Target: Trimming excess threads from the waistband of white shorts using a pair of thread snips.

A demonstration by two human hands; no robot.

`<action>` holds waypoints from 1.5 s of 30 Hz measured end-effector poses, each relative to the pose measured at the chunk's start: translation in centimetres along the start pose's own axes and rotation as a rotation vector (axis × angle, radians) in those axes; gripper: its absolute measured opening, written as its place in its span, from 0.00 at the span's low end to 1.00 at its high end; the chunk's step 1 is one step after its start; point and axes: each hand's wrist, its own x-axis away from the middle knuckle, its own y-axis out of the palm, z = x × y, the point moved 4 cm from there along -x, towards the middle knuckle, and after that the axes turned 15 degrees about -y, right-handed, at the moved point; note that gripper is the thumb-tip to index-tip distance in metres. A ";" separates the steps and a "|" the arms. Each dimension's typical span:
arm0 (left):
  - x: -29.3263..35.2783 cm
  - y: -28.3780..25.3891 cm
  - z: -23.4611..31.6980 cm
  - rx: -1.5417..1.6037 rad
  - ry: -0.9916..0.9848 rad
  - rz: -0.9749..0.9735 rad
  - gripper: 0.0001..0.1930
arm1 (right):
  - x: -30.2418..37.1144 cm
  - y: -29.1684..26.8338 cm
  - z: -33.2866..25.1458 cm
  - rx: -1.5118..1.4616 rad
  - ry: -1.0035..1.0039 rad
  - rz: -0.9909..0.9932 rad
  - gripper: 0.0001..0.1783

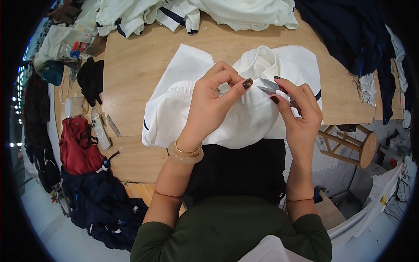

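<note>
White garment [257, 122] with gathered elastic edges and dark blue trim lies bunched on the table in front of me, its front part hanging over my lap. One gathered round opening [264, 61] faces up beyond my hands. My left hand [214, 96] is closed over the garment, thumb and forefinger pinched together; what is between the tips is too small to make out. In my right hand [301, 100] I grip small thread snips [269, 85], their pointed blades parted and aimed left toward my left fingertips, just above the cloth.
More white garments [244, 13] are heaped at the far edge of the wooden table [135, 70]. Dark navy cloth [345, 35] lies far right. At left are a red cloth bundle [78, 144], a phone [100, 129] and navy clothes [100, 196]. A wooden stool [353, 146] stands right.
</note>
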 end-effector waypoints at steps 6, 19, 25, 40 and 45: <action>0.2 0.1 0.2 0.011 0.001 0.005 0.06 | 0.0 0.0 0.1 0.003 -0.010 0.011 0.17; 0.0 -0.3 0.0 0.013 -0.006 -0.011 0.08 | 0.1 1.6 1.7 -0.385 0.161 0.022 0.17; -0.2 -0.5 -0.2 0.023 -0.037 0.004 0.09 | -0.6 1.6 0.9 -0.210 -0.056 -0.027 0.17; -0.7 -0.5 -0.7 -0.038 -0.053 0.047 0.10 | -0.6 0.7 2.5 -0.219 -0.007 0.023 0.12; -0.8 -0.4 -0.6 -0.087 0.009 0.080 0.10 | -0.9 0.5 1.4 -0.065 -0.111 0.021 0.13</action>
